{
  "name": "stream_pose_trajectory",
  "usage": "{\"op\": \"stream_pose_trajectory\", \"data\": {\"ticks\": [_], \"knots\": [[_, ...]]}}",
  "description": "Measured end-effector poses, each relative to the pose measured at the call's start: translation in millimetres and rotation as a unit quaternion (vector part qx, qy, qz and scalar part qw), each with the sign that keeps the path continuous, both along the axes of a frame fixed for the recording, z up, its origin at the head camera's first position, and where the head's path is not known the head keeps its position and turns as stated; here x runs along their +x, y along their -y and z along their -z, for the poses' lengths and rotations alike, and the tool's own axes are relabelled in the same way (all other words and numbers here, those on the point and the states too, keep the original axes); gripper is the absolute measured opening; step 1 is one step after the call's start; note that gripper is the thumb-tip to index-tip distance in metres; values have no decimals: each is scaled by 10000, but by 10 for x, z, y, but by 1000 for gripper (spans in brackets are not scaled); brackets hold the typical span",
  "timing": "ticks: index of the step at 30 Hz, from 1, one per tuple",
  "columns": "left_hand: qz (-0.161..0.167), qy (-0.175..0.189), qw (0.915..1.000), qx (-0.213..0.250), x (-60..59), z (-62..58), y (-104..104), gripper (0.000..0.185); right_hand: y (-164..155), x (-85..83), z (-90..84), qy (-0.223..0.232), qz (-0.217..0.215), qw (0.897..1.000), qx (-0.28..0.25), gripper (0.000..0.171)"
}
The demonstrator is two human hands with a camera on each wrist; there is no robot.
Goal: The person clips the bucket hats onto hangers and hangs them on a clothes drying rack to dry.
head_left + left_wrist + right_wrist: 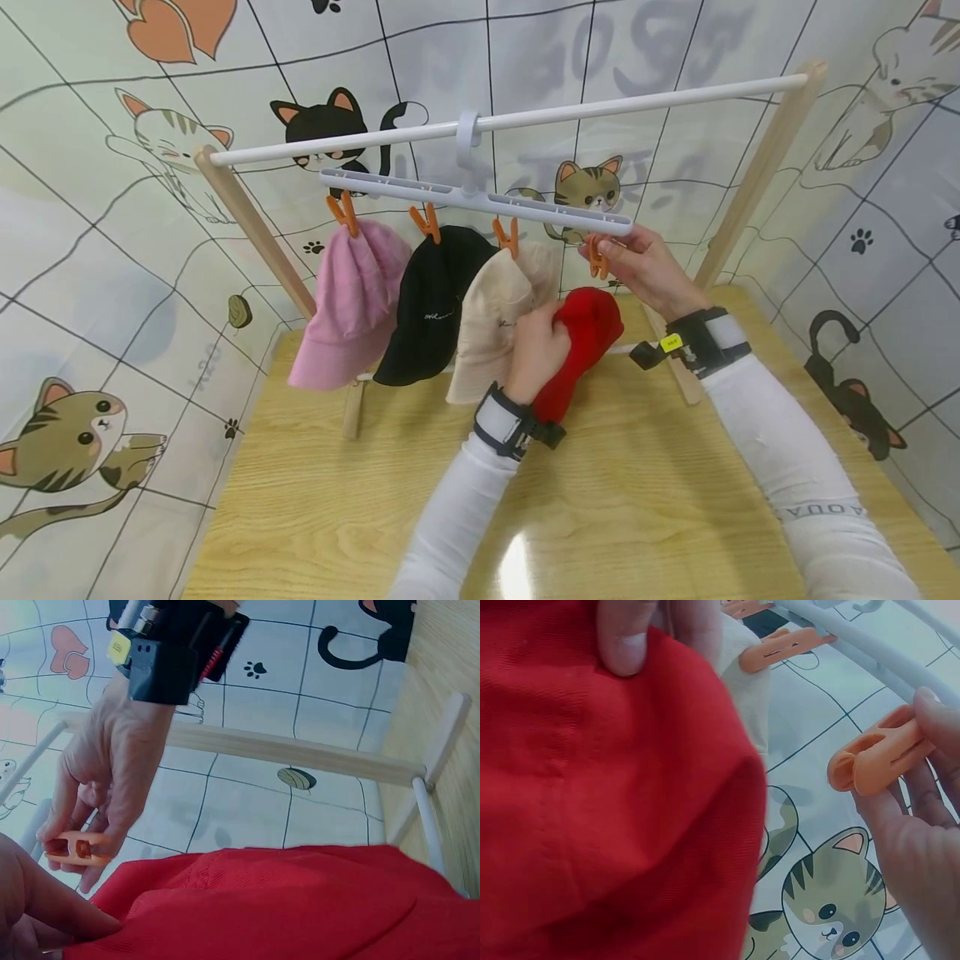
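Note:
My left hand (542, 350) grips a red cap (588, 325) by its folded cloth, below the right part of a grey-white hanger (468, 198). In the left wrist view the red cloth (285, 907) fills the bottom, a thumb or finger pressed to it. My right hand (651, 268) pinches an orange clothespin (881, 754) at the hanger's right end, just above the cap and apart from it. Pink (352, 300), black (435, 308) and cream (491, 317) caps hang from the hanger by orange clothespins.
The hanger hooks over a white rod (637, 98) on a wooden stand with a left post (255, 229) and right post (757, 175). Underneath is a wood-grain table (322, 508). Tiled walls with cat drawings (592, 183) surround it closely.

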State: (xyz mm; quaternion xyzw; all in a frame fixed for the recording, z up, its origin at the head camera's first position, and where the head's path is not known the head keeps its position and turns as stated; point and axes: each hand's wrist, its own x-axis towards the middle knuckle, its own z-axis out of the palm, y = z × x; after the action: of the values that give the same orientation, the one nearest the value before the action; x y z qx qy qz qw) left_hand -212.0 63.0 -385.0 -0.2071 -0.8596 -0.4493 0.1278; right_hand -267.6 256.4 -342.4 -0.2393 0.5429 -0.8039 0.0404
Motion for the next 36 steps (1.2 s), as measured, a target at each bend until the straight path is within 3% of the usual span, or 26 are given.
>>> {"op": "stream_pose_trajectory", "data": {"ticks": [9, 14, 17, 21, 25, 36], "knots": [[32, 133, 9995, 302, 13, -142, -49, 30, 66, 4, 23, -48, 173, 9997, -166, 39], [-113, -150, 9994, 296, -22, -156, -84, 27, 93, 4, 40, 11, 249, 9989, -406, 38], [-126, -142, 9992, 349, -31, -170, -110, 27, 104, 2, 49, 17, 283, 9985, -463, 37], [11, 91, 9983, 572, -22, -189, -141, 29, 131, 0, 65, -67, 312, 9979, -555, 35], [166, 99, 9973, 701, -8, -200, -165, 29, 154, -14, 88, -154, 365, 9973, -620, 35], [323, 157, 9974, 624, 5, -195, -175, 27, 141, -27, 119, -161, 358, 9971, -655, 35]]}}
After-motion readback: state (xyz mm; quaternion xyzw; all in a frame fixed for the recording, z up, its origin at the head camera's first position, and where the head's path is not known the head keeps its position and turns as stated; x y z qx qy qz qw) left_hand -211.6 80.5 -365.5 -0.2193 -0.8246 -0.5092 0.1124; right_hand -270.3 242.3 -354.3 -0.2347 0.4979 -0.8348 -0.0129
